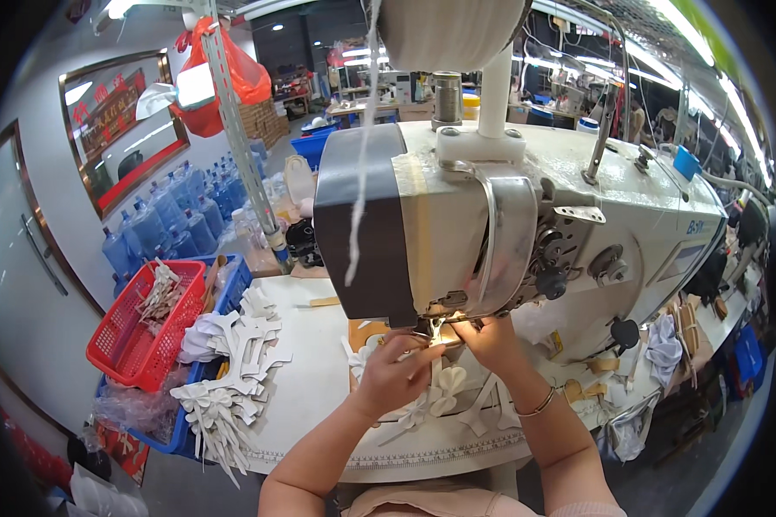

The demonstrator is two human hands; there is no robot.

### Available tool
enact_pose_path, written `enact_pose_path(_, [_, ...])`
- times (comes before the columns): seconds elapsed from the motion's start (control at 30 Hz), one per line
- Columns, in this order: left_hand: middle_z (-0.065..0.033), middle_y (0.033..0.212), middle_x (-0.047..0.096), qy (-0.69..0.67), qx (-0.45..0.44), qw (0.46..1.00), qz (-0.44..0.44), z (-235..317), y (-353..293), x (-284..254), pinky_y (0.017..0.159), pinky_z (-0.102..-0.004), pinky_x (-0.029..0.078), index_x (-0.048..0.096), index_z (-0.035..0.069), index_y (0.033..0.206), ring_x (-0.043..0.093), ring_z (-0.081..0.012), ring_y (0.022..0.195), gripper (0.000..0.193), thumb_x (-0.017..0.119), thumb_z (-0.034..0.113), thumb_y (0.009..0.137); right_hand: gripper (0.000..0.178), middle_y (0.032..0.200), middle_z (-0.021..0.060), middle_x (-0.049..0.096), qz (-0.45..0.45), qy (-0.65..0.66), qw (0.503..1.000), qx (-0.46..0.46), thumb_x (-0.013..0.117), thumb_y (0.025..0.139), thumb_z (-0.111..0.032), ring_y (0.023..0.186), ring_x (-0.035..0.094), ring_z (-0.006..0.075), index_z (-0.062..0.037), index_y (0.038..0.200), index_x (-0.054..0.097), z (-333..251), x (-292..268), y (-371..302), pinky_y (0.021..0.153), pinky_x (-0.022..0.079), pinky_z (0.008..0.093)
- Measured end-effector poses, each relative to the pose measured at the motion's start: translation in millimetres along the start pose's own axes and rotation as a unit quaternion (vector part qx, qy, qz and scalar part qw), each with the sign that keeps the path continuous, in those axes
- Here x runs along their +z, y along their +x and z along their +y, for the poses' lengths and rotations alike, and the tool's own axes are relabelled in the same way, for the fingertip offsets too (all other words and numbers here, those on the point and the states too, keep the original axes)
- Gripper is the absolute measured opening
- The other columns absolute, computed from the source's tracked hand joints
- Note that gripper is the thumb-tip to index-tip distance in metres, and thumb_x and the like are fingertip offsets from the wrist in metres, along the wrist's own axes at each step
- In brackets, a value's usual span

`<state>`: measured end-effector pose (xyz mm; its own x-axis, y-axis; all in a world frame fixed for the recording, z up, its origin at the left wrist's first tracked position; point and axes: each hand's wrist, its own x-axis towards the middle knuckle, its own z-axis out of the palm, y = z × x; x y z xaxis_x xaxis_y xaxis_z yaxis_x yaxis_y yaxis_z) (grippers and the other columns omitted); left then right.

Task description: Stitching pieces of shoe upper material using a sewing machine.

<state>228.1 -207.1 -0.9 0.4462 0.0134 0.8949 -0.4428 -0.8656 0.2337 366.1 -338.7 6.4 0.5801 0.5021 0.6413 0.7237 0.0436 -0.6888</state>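
Under the head of a large white sewing machine [578,185], a lamp lights a small white cut piece [441,332] at the needle. My left hand [392,375] pinches this piece from the left, its fingers bent close to the presser foot. From the right, my right hand [494,343] has its fingers closed at the other side of the piece; the machine head partly hides their tips. Below the hands, white petal-shaped pieces [447,388] lie on the machine table [319,414]. A bracelet [539,401] circles my right wrist.
Left of the machine, a heap of white cut pieces [241,366] spills over the table edge. Beside it are a red basket [134,345] and a blue crate [177,444]. A thread cone [453,30] hangs above. Scraps and cloth [660,340] lie at the right.
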Motion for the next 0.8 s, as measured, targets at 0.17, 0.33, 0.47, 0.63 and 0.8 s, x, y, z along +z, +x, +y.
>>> enact_pose_path(0.17, [-0.0065, 0.087, 0.064, -0.121, -0.279, 0.951, -0.048, -32.9, 24.2, -9.5, 0.067, -0.0279, 0.048, 0.065, 0.004, 0.092, 0.060, -0.0165, 0.076, 0.017, 0.064, -0.002, 0.076, 0.016, 0.084, 0.0059, 0.063, 0.019, -0.155, 0.984, -0.089, 0.073, 0.073, -0.015, 0.074, 0.056, 0.0251, -0.0083, 0.081, 0.063, -37.0, -11.3, -23.7, 0.064, 0.046, 0.0336])
enact_pose_path(0.33, [-0.0032, 0.091, 0.062, -0.339, -0.537, 0.754, -0.169, -10.5, 31.0, -30.8, 0.069, -0.0236, 0.046, 0.058, 0.001, 0.108, 0.057, -0.0085, 0.082, 0.030, 0.069, 0.006, 0.081, 0.030, 0.097, 0.0032, 0.063, -0.024, -0.228, 0.957, -0.178, 0.068, 0.068, -0.006, 0.085, 0.060, 0.0259, -0.0103, 0.097, 0.064, -73.9, -20.9, -27.3, 0.069, 0.051, 0.0336])
enact_pose_path(0.47, [0.0006, 0.083, 0.059, -0.429, -0.519, 0.732, -0.102, -7.5, 8.1, -17.3, 0.067, -0.0193, 0.042, 0.058, 0.001, 0.106, 0.052, -0.0050, 0.073, 0.028, 0.069, 0.010, 0.082, 0.043, 0.093, -0.0008, 0.065, -0.088, -0.295, 0.933, -0.184, 0.063, 0.065, 0.003, 0.081, 0.062, 0.0212, -0.0167, 0.104, 0.065, -54.2, -32.0, -15.6, 0.068, 0.052, 0.0334])
enact_pose_path(0.63, [0.0016, 0.080, 0.058, -0.409, -0.524, 0.742, -0.086, -7.3, 9.1, -12.6, 0.065, -0.0182, 0.040, 0.059, 0.002, 0.102, 0.051, -0.0041, 0.072, 0.023, 0.069, 0.010, 0.082, 0.033, 0.085, -0.0052, 0.063, -0.044, -0.305, 0.913, -0.266, 0.063, 0.070, -0.010, 0.064, 0.054, 0.0203, -0.0191, 0.101, 0.065, -32.2, -30.1, -9.9, 0.059, 0.048, 0.0325])
enact_pose_path(0.8, [0.0005, 0.081, 0.059, -0.435, -0.525, 0.728, -0.075, -14.0, 9.4, -10.5, 0.068, -0.0190, 0.042, 0.059, 0.002, 0.100, 0.053, -0.0054, 0.074, 0.022, 0.069, 0.008, 0.082, 0.031, 0.086, -0.0058, 0.063, -0.035, -0.307, 0.911, -0.272, 0.063, 0.070, -0.011, 0.067, 0.054, 0.0202, -0.0190, 0.100, 0.065, -26.0, -25.4, -9.4, 0.060, 0.048, 0.0332])
